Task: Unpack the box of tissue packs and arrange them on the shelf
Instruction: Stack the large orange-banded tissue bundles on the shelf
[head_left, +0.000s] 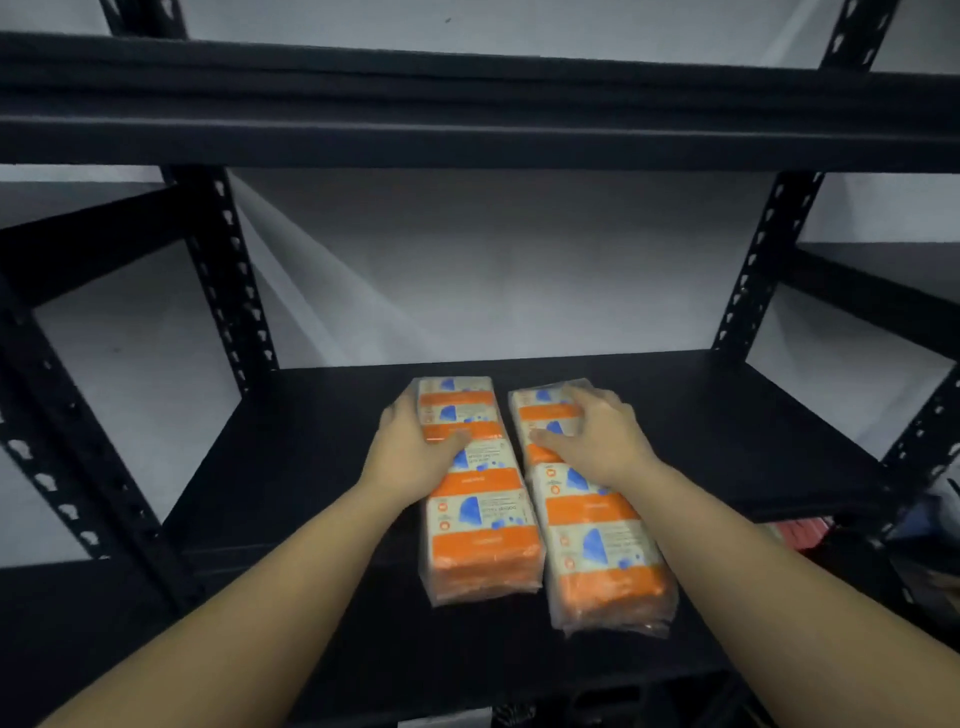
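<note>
Two long orange-and-white tissue multipacks in clear wrap lie side by side on the black shelf board (701, 426), running front to back. My left hand (415, 447) grips the left pack (480, 525) near its far half, fingers down its left side and thumb on top. On the right pack (597, 540), my right hand (597, 441) lies over the top of the far half with fingers spread and curled over it. A narrow gap separates the packs. The box is not in view.
A black upper shelf (467, 114) hangs overhead. Perforated black uprights stand at the back left (234, 291) and back right (753, 270), with side rails on both flanks. A white wall is behind. Dim items, one red (800, 535), sit low at the right.
</note>
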